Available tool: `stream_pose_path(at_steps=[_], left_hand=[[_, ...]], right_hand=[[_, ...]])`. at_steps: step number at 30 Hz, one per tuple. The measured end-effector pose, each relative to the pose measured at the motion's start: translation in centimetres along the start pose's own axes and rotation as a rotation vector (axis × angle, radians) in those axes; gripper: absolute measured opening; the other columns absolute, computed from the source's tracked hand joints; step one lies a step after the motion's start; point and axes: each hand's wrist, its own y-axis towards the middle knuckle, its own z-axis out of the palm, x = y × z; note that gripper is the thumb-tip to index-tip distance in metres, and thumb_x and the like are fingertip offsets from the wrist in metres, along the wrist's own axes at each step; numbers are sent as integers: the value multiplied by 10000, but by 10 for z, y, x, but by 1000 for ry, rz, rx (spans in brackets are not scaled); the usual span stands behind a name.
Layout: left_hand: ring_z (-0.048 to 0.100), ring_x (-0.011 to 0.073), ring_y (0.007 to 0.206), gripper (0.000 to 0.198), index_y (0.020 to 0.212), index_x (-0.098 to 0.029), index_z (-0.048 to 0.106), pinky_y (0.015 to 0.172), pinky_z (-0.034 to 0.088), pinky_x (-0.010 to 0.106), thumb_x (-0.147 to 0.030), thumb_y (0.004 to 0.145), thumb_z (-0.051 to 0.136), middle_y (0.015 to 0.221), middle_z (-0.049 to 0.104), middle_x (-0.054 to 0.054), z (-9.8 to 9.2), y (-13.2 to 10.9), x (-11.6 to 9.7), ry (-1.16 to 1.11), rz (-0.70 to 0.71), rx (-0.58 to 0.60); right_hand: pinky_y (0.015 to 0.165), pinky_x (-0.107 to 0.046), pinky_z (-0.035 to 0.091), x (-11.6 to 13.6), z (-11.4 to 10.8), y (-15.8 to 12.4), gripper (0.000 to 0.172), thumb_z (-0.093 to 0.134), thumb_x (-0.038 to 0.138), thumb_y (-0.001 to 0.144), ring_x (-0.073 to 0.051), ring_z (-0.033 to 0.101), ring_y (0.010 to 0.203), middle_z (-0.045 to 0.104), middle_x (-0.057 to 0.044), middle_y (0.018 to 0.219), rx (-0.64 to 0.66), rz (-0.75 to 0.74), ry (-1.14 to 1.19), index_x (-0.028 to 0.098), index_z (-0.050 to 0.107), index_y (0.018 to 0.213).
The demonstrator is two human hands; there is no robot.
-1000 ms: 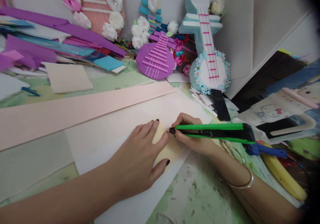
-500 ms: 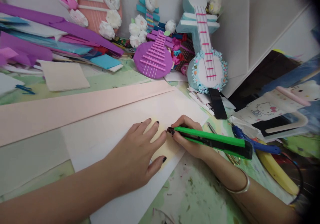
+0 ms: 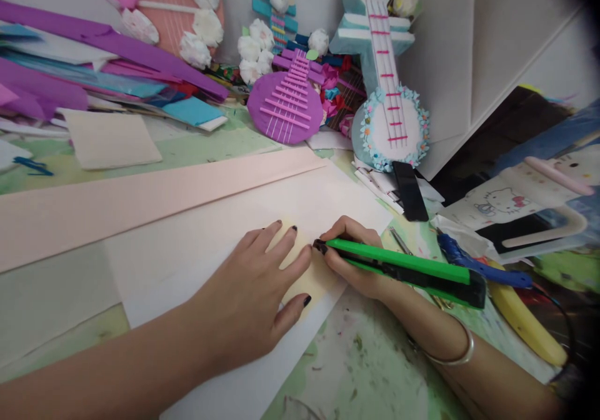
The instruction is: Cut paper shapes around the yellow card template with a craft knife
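Observation:
My left hand (image 3: 255, 285) lies flat with fingers spread on a pale yellow piece (image 3: 315, 276) that rests on a large white sheet (image 3: 225, 382). Its index fingertip is close to the tip of the green cutter. My right hand (image 3: 351, 251) is closed round the front end of this green and black utility cutter (image 3: 403, 260), whose body slants back over the wrist. The blade is too small to make out. A long pale pink strip (image 3: 154, 204) lies across the far part of the sheet.
Paper instrument models, including a purple one (image 3: 285, 110) and a light blue one (image 3: 394, 123), stand at the back. Coloured sheets (image 3: 117, 51) pile up at left. To the right are a phone (image 3: 410, 192), blue tool (image 3: 478, 264), banana (image 3: 527, 326) and tumbler (image 3: 510, 198).
The view has shifted slightly. The cutter's rear end sits a little further right and lower, while its tip and both hands stay nearly in place.

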Motion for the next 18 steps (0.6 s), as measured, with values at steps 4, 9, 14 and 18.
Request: stream_pose_path(at_steps=[4,9,14,18], left_hand=[[411,411,1297,493,1350,-150,537,989,409,566,-410,954,401,1340,532,188,0,0,0,-1,1,-10],[402,418,1302,505,1366,-141,525,989,406,571,-403,950,409,1350,522,197,0,1,0,6,-1,2],[403,419,1301,500,1360,-144,529,987,408,574,-405,949,416,1346,527,197,-1,0,0,-1,3,3],[400,418,1306,504,1370,-144,521,996,402,570,-404,949,424,1353,523,196,-1,0,0,1,-3,3]], right_hand=[[494,-214,398,-1,0,0,62,588,161,764,-94,531,510,648,4,652,5,-28,-11,192,576,816],[486,-204,408,-2,-1,0,74,597,153,760,-91,561,518,669,4,677,-6,-55,20,198,577,814],[481,-203,416,0,0,-1,69,591,154,749,-87,536,484,640,23,620,-29,-67,-43,205,575,793],[475,-195,408,1,-1,-2,72,589,149,747,-83,552,492,659,15,648,-30,-71,-30,201,575,795]])
